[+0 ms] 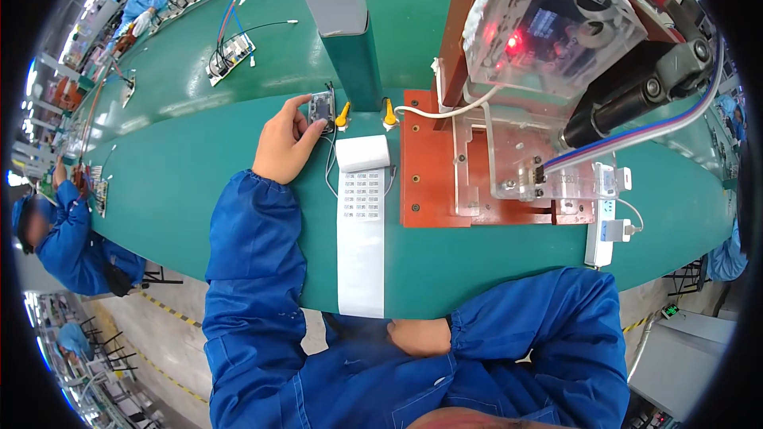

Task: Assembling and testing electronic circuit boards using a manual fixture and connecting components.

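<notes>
My left hand [288,141] reaches over the green table, its thumb and fingers closed around a small grey-and-black electronic device [321,106] in what looks like a clear case. From beneath it a thin dark cable [329,175] runs down toward the label strip. Just right of that hand, a white label roll [363,153] lies partly unrolled, its strip of printed labels [361,246] running to the table's near edge. My right hand [421,338] rests low by that edge, close to my body. Its back shows, but the fingers are hidden.
A red-brown fixture [421,167] with a clear acrylic box [548,32] and black clamp arm [636,95] stands right. A grey-green post [350,56] rises behind two yellow-topped connectors [342,117]. A power strip [602,230] lies far right; a circuit board [230,59] sits farther back. Co-workers [67,230] sit left.
</notes>
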A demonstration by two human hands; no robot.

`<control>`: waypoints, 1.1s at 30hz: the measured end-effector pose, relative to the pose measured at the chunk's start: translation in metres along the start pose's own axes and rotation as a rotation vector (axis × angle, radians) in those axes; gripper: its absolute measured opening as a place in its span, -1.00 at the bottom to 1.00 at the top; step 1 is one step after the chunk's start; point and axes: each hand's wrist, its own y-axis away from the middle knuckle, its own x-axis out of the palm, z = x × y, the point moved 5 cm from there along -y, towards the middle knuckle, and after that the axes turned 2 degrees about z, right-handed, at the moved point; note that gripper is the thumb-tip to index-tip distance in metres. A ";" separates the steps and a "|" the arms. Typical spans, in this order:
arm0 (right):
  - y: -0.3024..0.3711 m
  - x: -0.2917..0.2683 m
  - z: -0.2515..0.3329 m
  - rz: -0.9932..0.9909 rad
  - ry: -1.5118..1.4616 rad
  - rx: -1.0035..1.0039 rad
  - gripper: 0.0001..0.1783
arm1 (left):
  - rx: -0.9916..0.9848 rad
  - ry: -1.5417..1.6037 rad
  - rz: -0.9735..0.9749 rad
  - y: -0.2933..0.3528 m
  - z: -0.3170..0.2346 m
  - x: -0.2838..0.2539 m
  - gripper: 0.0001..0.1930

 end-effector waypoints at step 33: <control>0.010 -0.032 0.021 0.117 0.106 0.035 -0.59 | -0.106 -0.012 -0.167 0.000 0.026 -0.008 -0.71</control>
